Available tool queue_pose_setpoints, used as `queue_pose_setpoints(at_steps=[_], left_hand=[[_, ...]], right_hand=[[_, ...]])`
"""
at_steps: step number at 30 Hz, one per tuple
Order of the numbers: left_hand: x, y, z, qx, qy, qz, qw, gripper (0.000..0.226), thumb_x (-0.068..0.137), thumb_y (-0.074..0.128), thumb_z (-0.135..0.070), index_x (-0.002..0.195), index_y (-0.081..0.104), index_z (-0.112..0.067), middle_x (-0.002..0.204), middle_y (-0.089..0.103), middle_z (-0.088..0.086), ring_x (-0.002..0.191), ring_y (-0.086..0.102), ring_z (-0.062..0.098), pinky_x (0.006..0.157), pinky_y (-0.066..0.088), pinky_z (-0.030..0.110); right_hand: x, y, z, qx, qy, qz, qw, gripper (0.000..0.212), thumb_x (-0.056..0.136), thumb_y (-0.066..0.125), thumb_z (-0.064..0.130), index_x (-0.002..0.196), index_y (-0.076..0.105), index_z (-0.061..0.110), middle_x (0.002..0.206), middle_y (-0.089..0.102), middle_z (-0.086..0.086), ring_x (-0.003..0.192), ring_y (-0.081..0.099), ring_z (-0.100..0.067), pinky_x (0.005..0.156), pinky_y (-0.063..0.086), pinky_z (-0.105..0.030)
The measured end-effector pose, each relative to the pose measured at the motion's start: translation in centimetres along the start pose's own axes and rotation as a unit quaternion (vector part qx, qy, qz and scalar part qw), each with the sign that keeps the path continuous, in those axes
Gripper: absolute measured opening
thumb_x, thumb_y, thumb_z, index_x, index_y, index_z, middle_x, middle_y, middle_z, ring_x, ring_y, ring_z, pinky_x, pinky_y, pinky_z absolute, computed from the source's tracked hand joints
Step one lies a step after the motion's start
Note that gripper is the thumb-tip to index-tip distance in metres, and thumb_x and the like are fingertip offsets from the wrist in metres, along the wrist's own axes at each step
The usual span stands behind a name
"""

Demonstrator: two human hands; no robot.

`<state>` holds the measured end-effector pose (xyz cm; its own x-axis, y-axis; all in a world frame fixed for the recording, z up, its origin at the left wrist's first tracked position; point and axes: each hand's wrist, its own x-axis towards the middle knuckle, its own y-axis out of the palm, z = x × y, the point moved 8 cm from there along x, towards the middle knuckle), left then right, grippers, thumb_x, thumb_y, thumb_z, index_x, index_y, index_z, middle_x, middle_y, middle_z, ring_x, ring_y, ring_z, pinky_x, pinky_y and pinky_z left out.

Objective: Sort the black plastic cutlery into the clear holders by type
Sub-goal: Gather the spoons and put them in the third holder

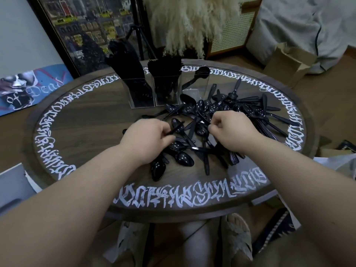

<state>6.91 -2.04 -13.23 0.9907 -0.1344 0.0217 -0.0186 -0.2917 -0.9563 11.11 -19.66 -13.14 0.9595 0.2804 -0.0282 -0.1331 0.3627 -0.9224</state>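
**Hands working in the spoon pile**

The fingertips of both hands are hiding among the loose cutlery pile (208,130) on the round worktop (77,132). The left hand (148,139) is pinching a thin black handle; the right hand (231,130) is curling around another (piece type unclear). Three clear holders are standing behind: left holder (141,93), middle holder (167,89), right holder (194,87).

Dim, soft indoor light; wide-angle bending at edges, slight overall blur.
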Motion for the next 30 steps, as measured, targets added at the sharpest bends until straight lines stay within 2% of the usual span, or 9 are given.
queue_pose_setpoints(at_steps=[6, 9, 11, 15, 19, 22, 24, 27, 30], left_hand=[[-0.8, -3.2, 0.6, -0.121, -0.024, -0.121, 0.985, 0.023, 0.092, 0.060, -0.033, 0.075, 0.064, -0.017, 0.072, 0.063, 0.000, 0.073, 0.060, 0.018, 0.070, 0.048, 0.032], [-1.2, -3.8, 1.1, -0.183, -0.058, -0.150, 0.970, 0.011, 0.091, 0.062, -0.027, 0.080, 0.063, -0.025, 0.069, 0.066, -0.009, 0.070, 0.062, 0.000, 0.066, 0.044, 0.010], [-1.5, -4.2, 1.3, -0.205, -0.071, -0.168, 0.962, 0.013, 0.089, 0.064, -0.022, 0.079, 0.062, -0.029, 0.067, 0.066, -0.012, 0.070, 0.062, -0.005, 0.066, 0.042, 0.004], [-1.6, -4.3, 2.0, -0.220, -0.092, -0.177, 0.955, 0.014, 0.084, 0.069, -0.022, 0.074, 0.063, -0.029, 0.074, 0.069, -0.009, 0.079, 0.067, 0.006, 0.077, 0.051, 0.022], [-1.8, -3.8, 2.7, -0.235, -0.112, -0.152, 0.954, 0.011, 0.083, 0.069, -0.024, 0.072, 0.069, -0.027, 0.074, 0.069, -0.011, 0.078, 0.064, 0.006, 0.071, 0.047, 0.017], [-1.9, -3.0, 2.9, -0.232, -0.117, -0.117, 0.958, 0.012, 0.086, 0.066, -0.025, 0.075, 0.071, -0.027, 0.078, 0.069, -0.014, 0.082, 0.064, 0.004, 0.076, 0.048, 0.019], [-2.0, -2.6, 3.0, -0.211, -0.118, -0.096, 0.966, 0.010, 0.088, 0.065, -0.026, 0.083, 0.074, -0.027, 0.085, 0.068, -0.016, 0.088, 0.062, 0.005, 0.084, 0.046, 0.021], [-2.1, -2.0, 3.6, -0.141, -0.126, -0.063, 0.980, 0.015, 0.091, 0.062, -0.026, 0.099, 0.075, -0.024, 0.103, 0.071, -0.007, 0.101, 0.060, 0.009, 0.089, 0.042, 0.019], [-2.1, -0.2, 4.1, -0.040, -0.132, 0.020, 0.990, 0.028, 0.095, 0.055, -0.022, 0.121, 0.066, -0.022, 0.123, 0.064, -0.002, 0.113, 0.058, 0.016, 0.095, 0.041, 0.024]], right_hand=[[-1.5, 2.1, 0.6, -0.045, -0.040, 0.118, 0.991, 0.012, 0.088, 0.064, 0.027, 0.082, 0.066, 0.017, 0.079, 0.063, 0.005, 0.078, 0.058, -0.015, 0.063, 0.040, -0.022], [-1.5, 3.0, 0.7, -0.078, -0.045, 0.126, 0.988, 0.008, 0.086, 0.067, 0.025, 0.087, 0.063, 0.018, 0.082, 0.059, 0.005, 0.084, 0.056, -0.017, 0.069, 0.039, -0.022], [-1.3, 3.3, 0.7, -0.079, -0.041, 0.122, 0.989, 0.010, 0.084, 0.068, 0.023, 0.086, 0.059, 0.020, 0.081, 0.057, 0.005, 0.086, 0.057, -0.019, 0.071, 0.043, -0.024], [-0.9, 3.5, 0.4, -0.067, -0.022, 0.119, 0.990, 0.013, 0.085, 0.066, 0.020, 0.098, 0.064, 0.019, 0.085, 0.058, 0.006, 0.085, 0.055, -0.017, 0.073, 0.042, -0.022], [-0.7, 2.3, -0.2, -0.057, -0.007, 0.089, 0.994, 0.006, 0.086, 0.064, 0.018, 0.091, 0.066, 0.019, 0.080, 0.058, 0.006, 0.088, 0.059, -0.019, 0.076, 0.046, -0.024], [-0.7, 1.3, -0.6, -0.054, 0.007, 0.063, 0.997, 0.007, 0.086, 0.062, 0.017, 0.082, 0.059, 0.022, 0.078, 0.055, 0.007, 0.084, 0.055, -0.018, 0.073, 0.044, -0.025], [-0.6, 0.9, -0.7, -0.047, 0.015, 0.053, 0.997, 0.008, 0.086, 0.062, 0.015, 0.082, 0.057, 0.021, 0.082, 0.057, 0.006, 0.085, 0.055, -0.019, 0.073, 0.045, -0.026], [-0.4, 0.7, -0.1, -0.044, 0.008, 0.043, 0.998, 0.008, 0.086, 0.061, 0.013, 0.086, 0.057, 0.020, 0.086, 0.057, 0.004, 0.087, 0.054, -0.020, 0.076, 0.046, -0.027], [-0.2, 1.0, 0.8, -0.036, -0.001, 0.039, 0.999, 0.012, 0.085, 0.061, 0.012, 0.086, 0.055, 0.022, 0.085, 0.056, 0.004, 0.088, 0.054, -0.020, 0.074, 0.044, -0.027]])
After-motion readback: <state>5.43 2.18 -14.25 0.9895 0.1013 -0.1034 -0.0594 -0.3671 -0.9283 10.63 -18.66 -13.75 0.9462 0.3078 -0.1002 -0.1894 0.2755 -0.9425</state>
